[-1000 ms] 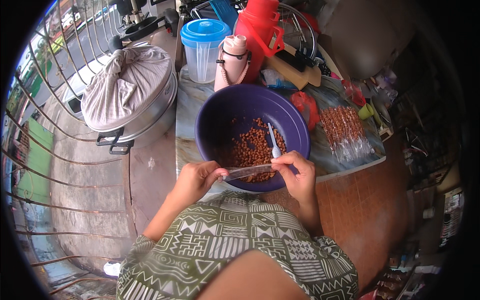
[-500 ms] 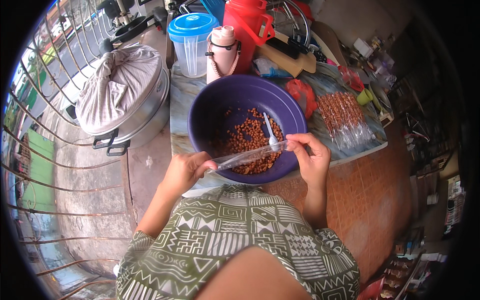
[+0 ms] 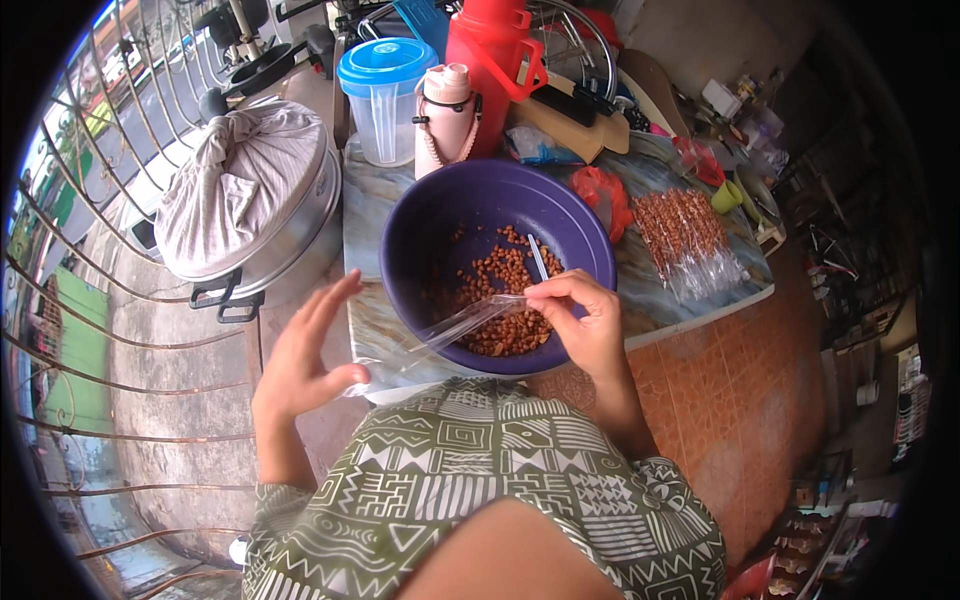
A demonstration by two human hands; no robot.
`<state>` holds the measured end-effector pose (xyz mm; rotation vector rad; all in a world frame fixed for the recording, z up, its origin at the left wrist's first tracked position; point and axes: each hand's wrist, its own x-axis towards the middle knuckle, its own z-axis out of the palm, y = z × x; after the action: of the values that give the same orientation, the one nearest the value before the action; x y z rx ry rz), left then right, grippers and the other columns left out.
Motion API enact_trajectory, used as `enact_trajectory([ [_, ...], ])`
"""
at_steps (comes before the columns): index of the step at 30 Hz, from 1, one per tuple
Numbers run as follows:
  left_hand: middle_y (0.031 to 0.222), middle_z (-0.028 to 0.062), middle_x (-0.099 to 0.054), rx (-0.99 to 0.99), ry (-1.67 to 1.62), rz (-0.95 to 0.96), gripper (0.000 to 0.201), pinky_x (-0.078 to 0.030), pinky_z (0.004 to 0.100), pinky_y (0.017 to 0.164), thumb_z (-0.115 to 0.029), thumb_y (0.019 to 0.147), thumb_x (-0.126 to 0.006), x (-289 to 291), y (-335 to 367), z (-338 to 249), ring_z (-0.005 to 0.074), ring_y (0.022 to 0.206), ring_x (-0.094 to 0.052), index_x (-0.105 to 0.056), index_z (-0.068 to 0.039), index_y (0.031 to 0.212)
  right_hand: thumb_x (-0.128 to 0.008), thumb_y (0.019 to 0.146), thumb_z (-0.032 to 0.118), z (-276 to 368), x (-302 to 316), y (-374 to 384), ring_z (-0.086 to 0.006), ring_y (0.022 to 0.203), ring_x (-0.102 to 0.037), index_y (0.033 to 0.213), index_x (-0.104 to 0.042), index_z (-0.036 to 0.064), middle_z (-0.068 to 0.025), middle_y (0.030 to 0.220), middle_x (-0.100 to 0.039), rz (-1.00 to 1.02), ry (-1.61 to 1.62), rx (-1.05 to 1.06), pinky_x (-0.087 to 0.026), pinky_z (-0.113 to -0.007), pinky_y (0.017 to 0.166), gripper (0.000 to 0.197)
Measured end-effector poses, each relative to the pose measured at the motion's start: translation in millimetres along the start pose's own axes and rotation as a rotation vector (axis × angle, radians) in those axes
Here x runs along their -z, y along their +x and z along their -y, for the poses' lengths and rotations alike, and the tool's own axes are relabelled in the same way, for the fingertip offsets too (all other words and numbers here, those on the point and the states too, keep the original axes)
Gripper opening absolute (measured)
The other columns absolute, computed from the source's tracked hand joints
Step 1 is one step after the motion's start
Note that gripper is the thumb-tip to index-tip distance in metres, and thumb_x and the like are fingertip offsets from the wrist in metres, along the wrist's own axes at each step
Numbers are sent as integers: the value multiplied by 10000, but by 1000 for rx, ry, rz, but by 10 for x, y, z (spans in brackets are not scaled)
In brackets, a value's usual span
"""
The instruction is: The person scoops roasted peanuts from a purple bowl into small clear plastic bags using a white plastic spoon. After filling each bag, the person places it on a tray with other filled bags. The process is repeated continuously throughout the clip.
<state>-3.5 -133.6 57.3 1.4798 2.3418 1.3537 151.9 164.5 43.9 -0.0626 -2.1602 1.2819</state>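
Note:
A narrow clear plastic bag (image 3: 440,337) stretches slantwise over the near rim of a purple basin (image 3: 405,215). My right hand (image 3: 583,315) pinches one end of it between thumb and fingers, above the basin's near right side. Left of the basin my left hand (image 3: 305,355) is open, fingers spread, its thumb close to the bag's other end; whether they touch I cannot tell. Brown roasted nuts (image 3: 500,272) lie in the basin. A pale plastic spoon (image 3: 538,257) rests among them, its bowl hidden behind my right hand.
Filled nut packets (image 3: 685,235) lie right of the basin, beside a red plastic bag (image 3: 603,197). Behind stand a pink bottle (image 3: 446,125), a blue-lidded container (image 3: 385,110) and a red jug (image 3: 488,60). A cloth-covered pot (image 3: 245,195) stands at the left.
My left hand has released its end of the plastic bag, opened and moved left. My right hand has moved slightly left and down, still pinching the bag, which now slants.

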Motion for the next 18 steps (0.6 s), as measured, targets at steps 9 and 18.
enact_trajectory([
  [9, 1106, 219, -705, -470, -703, -28, 1178, -530, 448, 916, -905, 750, -463, 155, -1, -515, 305, 953, -696, -503, 88, 1382, -768, 785, 19, 26, -341, 64, -268, 748, -641, 878, -715, 61, -79, 795, -687, -4, -293, 290, -518, -366, 669, 116],
  [18, 1186, 199, -679, -122, 103, 23, 552, -555, 393, 826, -202, 830, -790, -171, 224, -570, 342, 973, -695, -608, -14, 1316, -778, 784, 64, 171, -640, 108, -252, 775, -634, 885, -709, 74, -50, 826, -678, 226, -83, 388, -516, -377, 704, 123],
])
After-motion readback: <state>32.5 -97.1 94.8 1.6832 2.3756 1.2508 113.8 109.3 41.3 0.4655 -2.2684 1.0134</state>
